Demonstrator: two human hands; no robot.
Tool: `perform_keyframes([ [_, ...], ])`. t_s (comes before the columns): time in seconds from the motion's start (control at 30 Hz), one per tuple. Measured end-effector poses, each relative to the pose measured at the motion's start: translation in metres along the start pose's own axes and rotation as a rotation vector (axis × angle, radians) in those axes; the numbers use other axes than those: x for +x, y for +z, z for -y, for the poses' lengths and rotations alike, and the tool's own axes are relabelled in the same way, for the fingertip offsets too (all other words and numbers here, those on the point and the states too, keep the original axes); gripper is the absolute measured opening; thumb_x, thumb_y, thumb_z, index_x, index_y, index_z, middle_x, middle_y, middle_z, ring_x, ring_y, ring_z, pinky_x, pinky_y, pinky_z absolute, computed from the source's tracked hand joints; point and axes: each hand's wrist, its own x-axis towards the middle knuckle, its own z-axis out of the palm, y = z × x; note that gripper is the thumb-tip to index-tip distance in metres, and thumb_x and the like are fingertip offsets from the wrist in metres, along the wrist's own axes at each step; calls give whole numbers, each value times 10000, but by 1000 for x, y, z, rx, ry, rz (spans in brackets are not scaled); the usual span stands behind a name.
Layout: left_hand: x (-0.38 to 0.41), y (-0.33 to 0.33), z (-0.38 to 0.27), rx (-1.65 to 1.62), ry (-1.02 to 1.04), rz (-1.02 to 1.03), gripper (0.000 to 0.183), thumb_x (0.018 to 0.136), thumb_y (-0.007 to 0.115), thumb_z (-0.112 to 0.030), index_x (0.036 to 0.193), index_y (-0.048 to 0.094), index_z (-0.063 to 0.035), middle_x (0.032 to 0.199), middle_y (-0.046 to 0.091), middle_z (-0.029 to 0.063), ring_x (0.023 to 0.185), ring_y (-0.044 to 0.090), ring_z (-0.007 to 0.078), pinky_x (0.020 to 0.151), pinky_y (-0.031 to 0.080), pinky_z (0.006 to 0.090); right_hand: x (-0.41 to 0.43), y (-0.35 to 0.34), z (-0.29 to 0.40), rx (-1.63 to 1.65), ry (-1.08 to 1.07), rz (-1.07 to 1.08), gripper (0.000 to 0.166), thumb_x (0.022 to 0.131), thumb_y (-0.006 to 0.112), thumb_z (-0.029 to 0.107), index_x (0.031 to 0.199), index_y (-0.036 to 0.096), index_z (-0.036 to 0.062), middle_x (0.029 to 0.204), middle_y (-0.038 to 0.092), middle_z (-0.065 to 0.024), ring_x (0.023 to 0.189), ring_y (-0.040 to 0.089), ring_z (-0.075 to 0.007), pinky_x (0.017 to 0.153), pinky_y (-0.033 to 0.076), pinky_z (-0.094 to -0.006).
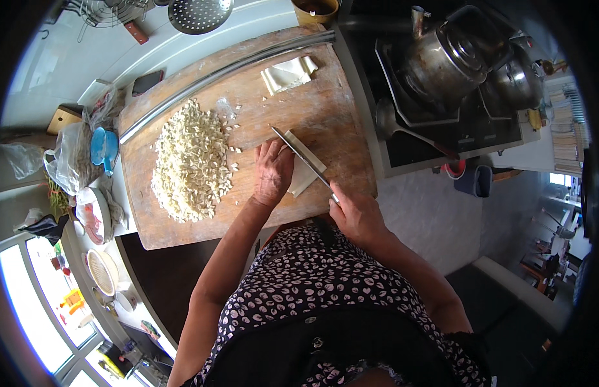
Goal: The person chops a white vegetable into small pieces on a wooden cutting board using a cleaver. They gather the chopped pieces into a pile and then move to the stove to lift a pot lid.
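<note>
My right hand (355, 210) grips the handle of a kitchen knife (304, 157), whose blade slants up and left across a folded dough strip (309, 176). Close against the blade's left side, my left hand (273, 171) holds the strip down with bent fingers, hiding part of it. All this rests on a large wooden board (246, 111). To the left of my left hand lies a big heap of small diamond-shaped dough pieces (190, 169), with a few stray bits beside it. Another folded dough sheet (290, 75) lies near the board's far right.
A long metal bar (222, 80) runs across the board's far side. At right, a metal kettle (444, 60) and a ladle (401, 123) sit on the black hob (367, 63). Left of the board are a blue dipper (104, 145), plastic bags (70, 155) and a bowl (106, 217).
</note>
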Motion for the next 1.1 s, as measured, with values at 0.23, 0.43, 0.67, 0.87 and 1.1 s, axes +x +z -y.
perform_keyframes([
  [0.23, 7, 0, -1, 14, 43, 9, 190, 804, 622, 0, 983, 670, -43, 1099, 622, 108, 1009, 590, 311, 897, 458, 427, 6, -6, -1, 20, 48, 28, 381, 928, 607, 144, 1281, 553, 10, 906, 681, -231, 805, 667, -420, 718, 531, -499],
  [0.43, 5, 2, 2, -33, -16, 69, 215, 808, 616, 26, 1007, 670, -34, 1094, 625, 118, 1006, 596, 325, 881, 490, 412, 10, -9, -3, 41, 58, 50, 399, 918, 622, 128, 1290, 541, 9, 951, 684, -234, 822, 672, -412, 724, 541, -491],
  [0.67, 8, 1, 1, -51, -18, 69, 221, 810, 627, 47, 1013, 676, -28, 1090, 626, 114, 1028, 602, 319, 882, 498, 413, 12, -7, -6, 33, 35, 48, 384, 937, 583, 130, 1289, 504, -1, 900, 672, -218, 803, 675, -406, 708, 539, -507],
  [0.87, 10, -1, 0, -88, -1, 46, 198, 777, 653, 78, 962, 661, 8, 1054, 629, 162, 1003, 602, 375, 843, 516, 441, 12, -8, -4, 44, 38, 49, 372, 935, 580, 129, 1274, 507, -7, 886, 671, -221, 797, 672, -411, 709, 538, -507],
  [1.1, 8, 1, 3, -56, -10, 64, 215, 804, 636, 53, 1000, 677, -26, 1075, 629, 111, 1035, 609, 315, 880, 501, 408, 11, -6, -4, 46, 43, 50, 357, 937, 575, 130, 1260, 506, -6, 878, 669, -229, 788, 670, -413, 701, 533, -510],
])
